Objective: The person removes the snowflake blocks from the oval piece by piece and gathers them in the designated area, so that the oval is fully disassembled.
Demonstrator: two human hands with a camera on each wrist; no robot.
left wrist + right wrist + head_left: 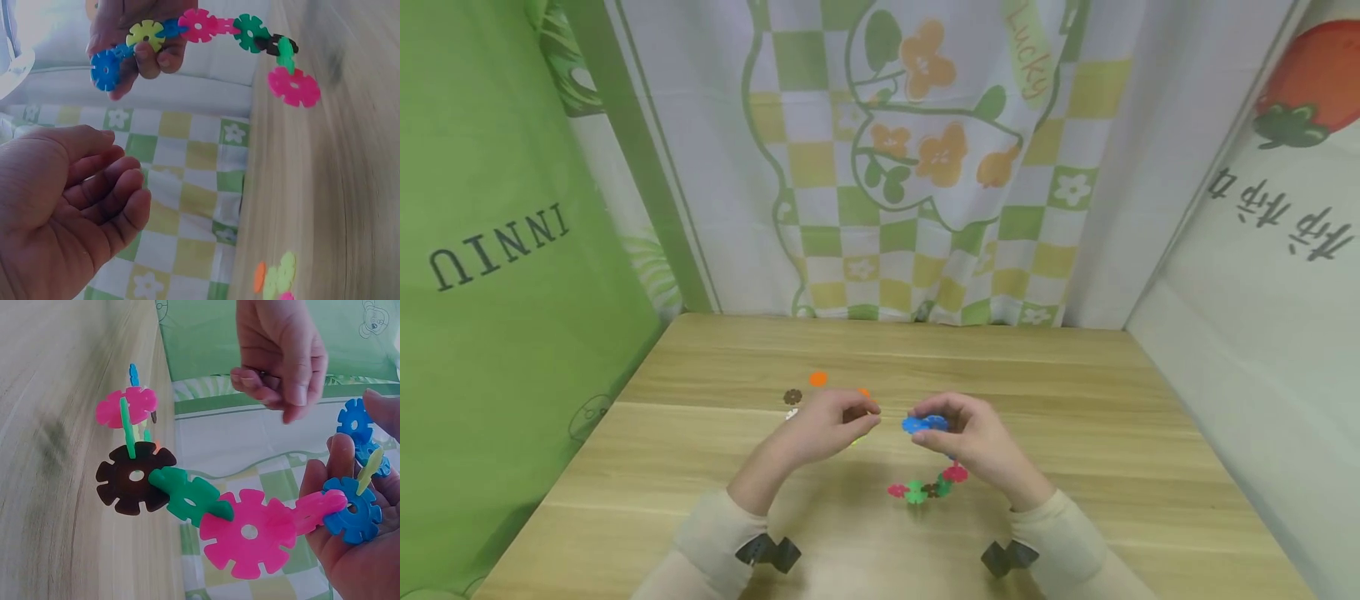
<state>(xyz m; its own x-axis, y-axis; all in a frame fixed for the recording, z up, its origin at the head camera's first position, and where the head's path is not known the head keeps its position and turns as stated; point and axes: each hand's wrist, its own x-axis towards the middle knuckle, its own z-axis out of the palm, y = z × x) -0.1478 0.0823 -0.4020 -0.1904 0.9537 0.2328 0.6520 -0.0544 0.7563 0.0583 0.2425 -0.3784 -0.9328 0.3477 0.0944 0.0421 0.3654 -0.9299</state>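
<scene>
My right hand (973, 429) holds one end of a chain of interlocked plastic snowflake discs, pinching it near the blue discs (925, 424). From there the chain hangs in a curve through a yellow disc (145, 36), a large pink disc (249, 534), a green disc (190, 497) and a dark brown disc (136, 478). A pink disc (294, 86) ends it, low over the table. Across from the chain's blue end is my left hand (831, 425), fingers loosely curled, with nothing seen in them. A gap separates this hand from the chain.
Loose discs lie on the wooden table (1075, 400) around and beyond my left hand: an orange disc (817, 378), a brown disc (792, 397), a white disc (792, 413) and others partly hidden. A patterned curtain (917, 250) hangs behind the far edge.
</scene>
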